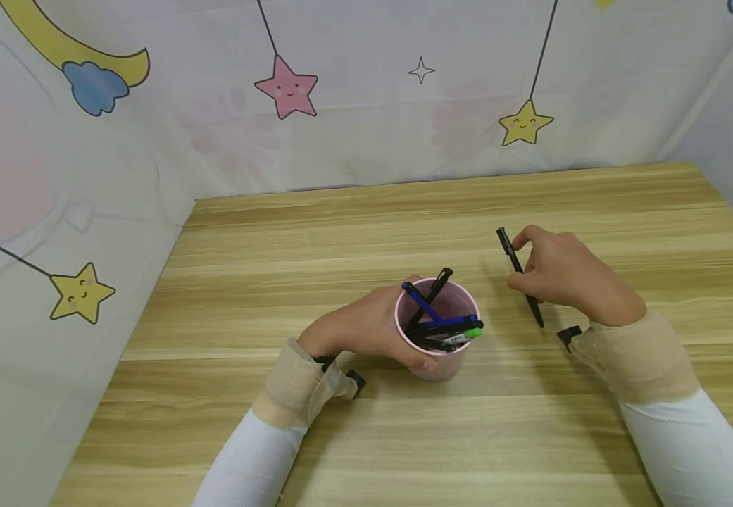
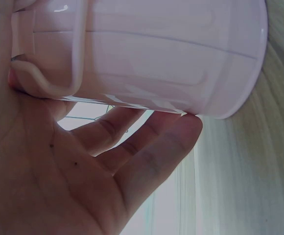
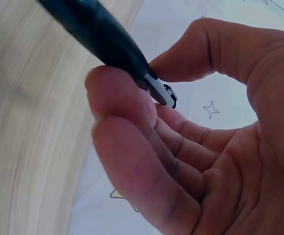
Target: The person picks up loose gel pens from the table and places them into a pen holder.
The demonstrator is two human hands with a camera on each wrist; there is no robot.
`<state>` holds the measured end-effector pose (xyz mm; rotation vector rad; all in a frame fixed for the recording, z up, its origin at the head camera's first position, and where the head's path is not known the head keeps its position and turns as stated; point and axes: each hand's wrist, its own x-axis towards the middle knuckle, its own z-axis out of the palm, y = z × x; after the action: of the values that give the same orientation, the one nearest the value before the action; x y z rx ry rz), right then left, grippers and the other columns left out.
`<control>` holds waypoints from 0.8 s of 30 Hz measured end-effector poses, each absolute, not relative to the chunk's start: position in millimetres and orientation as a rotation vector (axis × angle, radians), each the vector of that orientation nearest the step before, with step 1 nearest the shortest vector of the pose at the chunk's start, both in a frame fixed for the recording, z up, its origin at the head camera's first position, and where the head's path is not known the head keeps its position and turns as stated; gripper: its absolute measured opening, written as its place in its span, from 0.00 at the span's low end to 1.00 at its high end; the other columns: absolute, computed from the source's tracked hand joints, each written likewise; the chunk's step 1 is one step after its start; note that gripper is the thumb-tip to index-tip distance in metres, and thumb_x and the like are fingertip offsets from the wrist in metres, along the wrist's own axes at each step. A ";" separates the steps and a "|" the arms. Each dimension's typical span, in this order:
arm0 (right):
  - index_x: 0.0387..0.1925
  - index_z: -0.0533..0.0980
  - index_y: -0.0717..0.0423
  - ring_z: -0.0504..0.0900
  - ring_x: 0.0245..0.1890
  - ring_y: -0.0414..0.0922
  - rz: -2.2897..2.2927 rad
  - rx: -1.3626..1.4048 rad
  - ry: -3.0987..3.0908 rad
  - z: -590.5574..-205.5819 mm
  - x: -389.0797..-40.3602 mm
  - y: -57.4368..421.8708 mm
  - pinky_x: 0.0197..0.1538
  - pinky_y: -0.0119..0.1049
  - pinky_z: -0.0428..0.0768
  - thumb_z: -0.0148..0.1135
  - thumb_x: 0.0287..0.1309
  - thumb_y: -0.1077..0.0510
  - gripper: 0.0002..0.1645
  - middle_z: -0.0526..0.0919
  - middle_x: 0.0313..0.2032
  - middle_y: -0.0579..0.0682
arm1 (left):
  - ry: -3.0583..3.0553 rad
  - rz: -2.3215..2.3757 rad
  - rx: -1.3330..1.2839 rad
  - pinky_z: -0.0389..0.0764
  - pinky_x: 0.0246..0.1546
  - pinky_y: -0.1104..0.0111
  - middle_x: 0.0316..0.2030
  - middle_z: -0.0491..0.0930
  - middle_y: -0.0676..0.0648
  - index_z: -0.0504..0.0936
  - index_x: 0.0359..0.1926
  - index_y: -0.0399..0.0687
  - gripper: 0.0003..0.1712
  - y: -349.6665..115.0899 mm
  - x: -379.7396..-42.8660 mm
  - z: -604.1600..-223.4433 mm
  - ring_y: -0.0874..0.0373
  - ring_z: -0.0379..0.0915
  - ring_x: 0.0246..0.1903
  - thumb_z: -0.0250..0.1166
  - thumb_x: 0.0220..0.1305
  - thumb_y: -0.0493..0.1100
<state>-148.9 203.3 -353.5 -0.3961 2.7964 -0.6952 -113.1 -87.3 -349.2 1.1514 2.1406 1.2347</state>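
My left hand (image 1: 366, 325) wraps round a pink cup (image 1: 437, 369), thumb along the near side. Inside the cup lean several pens: black ones, blue ones (image 1: 422, 301) and one with a green end (image 1: 472, 333). The left wrist view shows the cup's smooth wall (image 2: 181, 58) with fingertips (image 2: 186, 128) against it near the base. To the right of the cup, my right hand (image 1: 570, 274) pinches a black pen (image 1: 534, 308) between thumb and fingers. That pen slants, its clip end up and away, its pointed end toward me. Close up, its dark barrel (image 3: 100, 36) passes between the fingertips.
Both hands are over a wood-grain table (image 1: 315, 253). A white cloth backdrop (image 1: 366, 141) with stars and a moon rises along the far and left edges, and a pale wall (image 1: 730, 120) borders the right. Both wrists wear beige wraps (image 1: 648, 359) with small black pieces.
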 end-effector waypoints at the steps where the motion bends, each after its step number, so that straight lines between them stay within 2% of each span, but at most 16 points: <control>1: 0.52 0.63 0.65 0.78 0.16 0.42 -0.695 -0.396 2.802 -353.6 -148.7 203.2 0.30 0.45 0.80 0.60 0.50 0.54 0.30 0.80 0.26 0.51 | 2.140 1.236 1.148 0.75 0.50 0.59 0.49 0.73 0.46 0.68 0.58 0.47 0.44 -87.4 -113.2 -349.2 0.58 0.71 0.47 0.77 0.37 0.47; 24: 0.49 0.65 0.62 0.75 0.15 0.41 -0.722 -0.415 2.855 -353.1 -148.0 200.8 0.26 0.42 0.77 0.61 0.48 0.55 0.27 0.78 0.24 0.49 | 2.163 1.223 1.167 0.74 0.50 0.58 0.49 0.73 0.47 0.68 0.58 0.47 0.44 -86.2 -113.4 -350.1 0.59 0.71 0.46 0.77 0.36 0.46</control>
<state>-148.0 200.8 -353.1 -0.4151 2.8551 -0.7225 -113.4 -86.2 -350.1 1.1671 2.1633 1.2229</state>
